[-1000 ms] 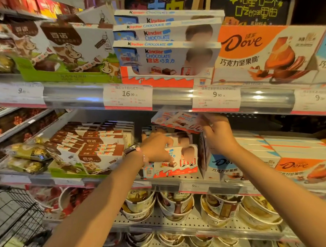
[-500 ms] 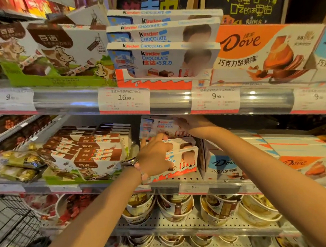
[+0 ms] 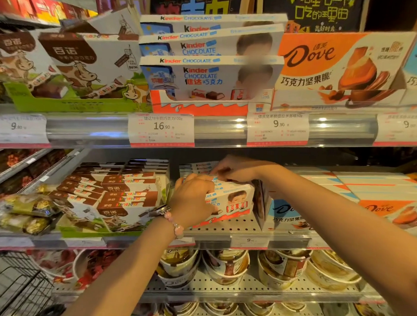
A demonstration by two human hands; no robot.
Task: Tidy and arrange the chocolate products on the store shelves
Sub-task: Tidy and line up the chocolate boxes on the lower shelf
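Observation:
On the middle shelf (image 3: pixel 223 238) stands a small stack of white Kinder chocolate boxes (image 3: pixel 234 201). My left hand (image 3: pixel 191 202), with a bead bracelet at the wrist, grips the left front of that stack. My right hand (image 3: pixel 233 170) reaches in over the stack and pinches the top Kinder box at its back edge. Brown-and-white cow chocolate boxes (image 3: pixel 121 197) lie to the left of the stack. Dove boxes (image 3: pixel 288 212) stand to the right. The upper shelf carries larger Kinder boxes (image 3: pixel 208 77) in an orange tray.
Gold-wrapped chocolates (image 3: pixel 23 215) lie at the far left of the middle shelf. Round Dove tubs (image 3: pixel 229 269) fill the shelf below. A wire shopping basket (image 3: pixel 11 285) sits at the bottom left. The upper shelf holds a large Dove display box (image 3: pixel 340 68) and price tags (image 3: pixel 161 130).
My right hand has lowered the loose Kinder box onto the top of the stack. My left hand has shifted slightly right along the stack's front. The camera has moved closer.

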